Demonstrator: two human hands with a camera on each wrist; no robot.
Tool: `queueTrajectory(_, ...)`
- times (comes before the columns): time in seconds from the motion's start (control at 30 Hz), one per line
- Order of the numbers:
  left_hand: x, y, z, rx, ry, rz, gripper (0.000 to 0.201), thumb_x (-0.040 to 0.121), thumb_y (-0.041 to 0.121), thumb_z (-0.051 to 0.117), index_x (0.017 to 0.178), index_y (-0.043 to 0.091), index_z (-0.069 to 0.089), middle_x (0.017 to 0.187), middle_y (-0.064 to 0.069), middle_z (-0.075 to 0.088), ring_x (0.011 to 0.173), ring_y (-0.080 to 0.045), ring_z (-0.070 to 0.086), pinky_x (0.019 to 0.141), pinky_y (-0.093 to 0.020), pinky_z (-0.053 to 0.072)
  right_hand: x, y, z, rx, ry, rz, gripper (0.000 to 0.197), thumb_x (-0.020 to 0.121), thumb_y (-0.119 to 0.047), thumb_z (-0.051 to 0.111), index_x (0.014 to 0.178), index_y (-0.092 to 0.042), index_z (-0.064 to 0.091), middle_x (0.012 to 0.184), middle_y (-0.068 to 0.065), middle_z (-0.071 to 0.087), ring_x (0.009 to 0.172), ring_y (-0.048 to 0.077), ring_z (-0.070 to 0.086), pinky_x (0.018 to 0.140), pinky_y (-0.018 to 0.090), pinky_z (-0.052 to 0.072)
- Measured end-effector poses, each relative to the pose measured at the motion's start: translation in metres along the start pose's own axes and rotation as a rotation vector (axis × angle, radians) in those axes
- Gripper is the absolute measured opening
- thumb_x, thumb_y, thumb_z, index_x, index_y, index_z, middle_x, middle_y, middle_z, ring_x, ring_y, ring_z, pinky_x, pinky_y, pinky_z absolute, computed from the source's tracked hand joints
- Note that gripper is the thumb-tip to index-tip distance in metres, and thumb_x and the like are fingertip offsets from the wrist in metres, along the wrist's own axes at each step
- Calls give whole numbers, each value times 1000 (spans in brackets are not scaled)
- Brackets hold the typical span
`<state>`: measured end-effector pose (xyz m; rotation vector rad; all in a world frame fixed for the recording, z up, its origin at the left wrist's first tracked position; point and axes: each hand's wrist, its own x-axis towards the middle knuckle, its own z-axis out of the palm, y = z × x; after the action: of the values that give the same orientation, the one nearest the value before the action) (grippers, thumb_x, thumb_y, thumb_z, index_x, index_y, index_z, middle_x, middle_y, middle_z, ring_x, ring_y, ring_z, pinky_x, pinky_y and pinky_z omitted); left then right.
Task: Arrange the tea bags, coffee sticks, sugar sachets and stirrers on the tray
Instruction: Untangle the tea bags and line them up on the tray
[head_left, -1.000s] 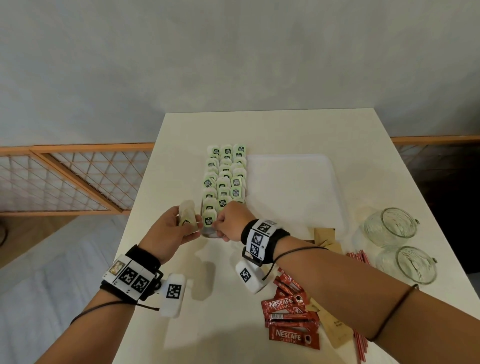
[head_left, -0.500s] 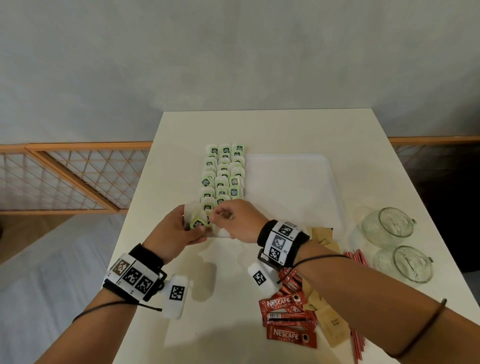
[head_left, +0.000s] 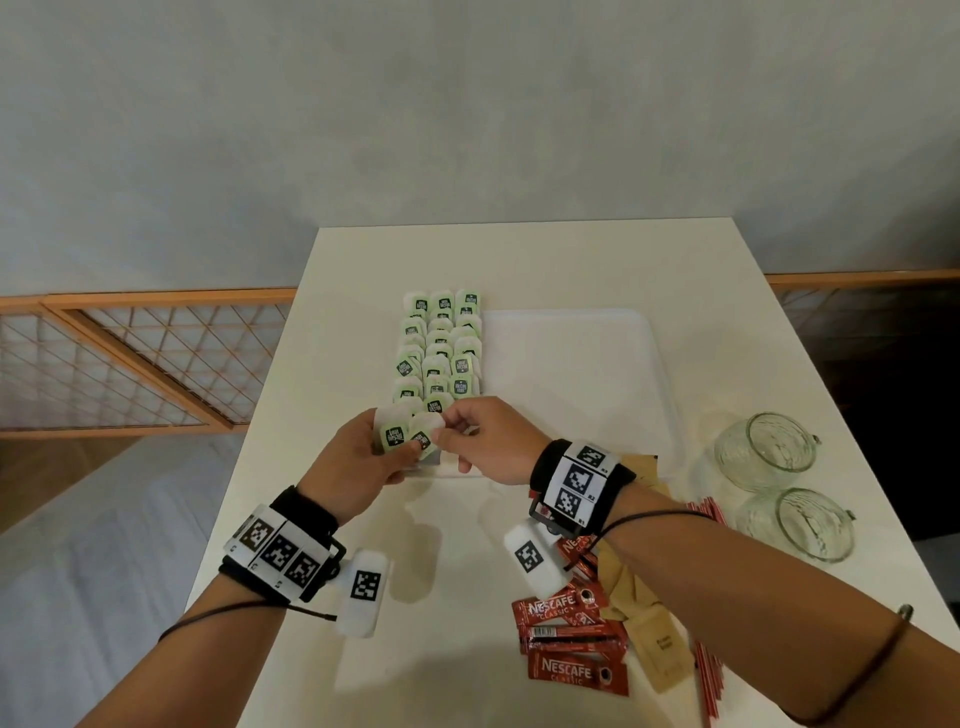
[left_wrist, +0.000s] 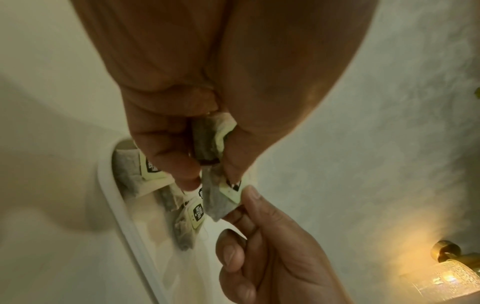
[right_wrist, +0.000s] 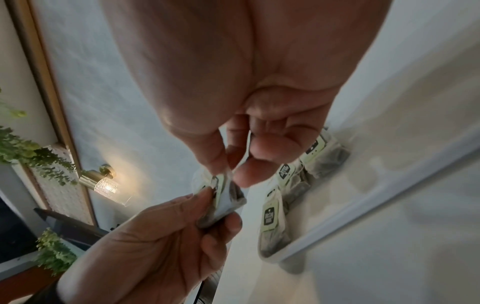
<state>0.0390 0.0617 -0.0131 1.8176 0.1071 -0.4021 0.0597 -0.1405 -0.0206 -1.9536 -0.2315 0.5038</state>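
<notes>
A white tray (head_left: 571, 374) lies mid-table, with several green-tagged tea bags (head_left: 441, 353) in three rows along its left side. Just in front of the tray's near-left corner, my left hand (head_left: 387, 449) grips a small stack of tea bags (head_left: 392, 435). My right hand (head_left: 448, 434) pinches one tea bag (head_left: 426, 440) of that stack between thumb and forefinger. The left wrist view shows this tea bag (left_wrist: 221, 197) at my left fingertips. In the right wrist view the tea bag (right_wrist: 223, 191) sits between both hands. Red coffee sticks (head_left: 571, 639), brown sugar sachets (head_left: 665, 654) and red stirrers (head_left: 709, 675) lie near right.
Two glass cups (head_left: 763, 449) (head_left: 797, 525) stand at the table's right edge. The tray's right part is bare. A wooden lattice railing (head_left: 130, 358) runs behind the table on the left. The tray rim (left_wrist: 116, 205) is below my left hand.
My right hand left the near end of the tea-bag rows and came back to my left hand, where it now pinches a tea bag from the stack.
</notes>
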Motion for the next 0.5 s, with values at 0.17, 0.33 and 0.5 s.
queueTrajectory(0.17, 0, 3, 5, -5, 46, 16, 17, 95, 7, 66, 109, 14, 65, 82, 3, 77, 69, -5, 71, 59, -18, 55, -4, 1, 3, -18, -25, 29, 25, 100, -26, 61, 96, -3, 66, 71, 3, 64, 53, 2, 59, 45, 11, 38)
queueTrajectory(0.33, 2, -2, -2, -76, 86, -61, 16, 98, 4, 58, 113, 5, 63, 95, -12, 74, 76, -15, 71, 60, -22, 52, 0, -1, -9, -34, 101, 37, 26, 101, -26, 59, 87, -5, 64, 65, 0, 63, 41, -2, 51, 45, 13, 35)
queueTrajectory(0.5, -1, -3, -5, -166, 141, -136, 19, 100, 2, 51, 96, 9, 68, 85, -4, 74, 72, -15, 67, 63, -24, 52, 7, 6, -12, -171, 74, 141, 30, 97, -27, 62, 84, 0, 63, 67, 7, 65, 58, 14, 65, 51, 21, 42)
